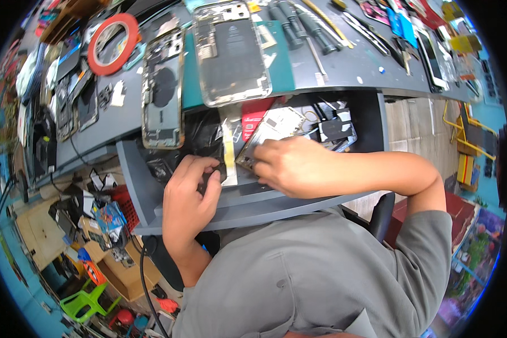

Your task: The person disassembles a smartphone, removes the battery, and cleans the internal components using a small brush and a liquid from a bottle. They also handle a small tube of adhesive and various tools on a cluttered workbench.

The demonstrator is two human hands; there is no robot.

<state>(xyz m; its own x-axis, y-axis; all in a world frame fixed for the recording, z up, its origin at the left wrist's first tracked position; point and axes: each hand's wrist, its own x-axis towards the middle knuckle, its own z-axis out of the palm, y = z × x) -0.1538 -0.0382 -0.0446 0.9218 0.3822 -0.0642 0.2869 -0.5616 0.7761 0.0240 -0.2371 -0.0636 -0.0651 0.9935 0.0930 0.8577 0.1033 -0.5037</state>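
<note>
Both my hands are inside an open grey drawer (pixel 225 216) under the desk's front edge. My left hand (pixel 190 188) is at the drawer's left part, fingers bent and thumb drawn toward them. Something dark sits at its fingertips, beside crumpled black plastic (pixel 204 135); I cannot tell whether it is part of that plastic. My right hand (pixel 290 167) reaches across from the right with curled fingers, over the lower end of a silvery phone part (pixel 279 123). Its fingertips are hidden, so what they hold does not show. A red card (pixel 252 115) and a pale strip (pixel 229 152) lie between.
On the desk, two opened phones (pixel 163 90) (pixel 231 56) overhang the drawer, the larger on a green mat (pixel 281 56). A red tape roll (pixel 112 45) and several screwdrivers (pixel 315 31) lie behind. A black part with white tabs (pixel 336 130) fills the drawer's right side.
</note>
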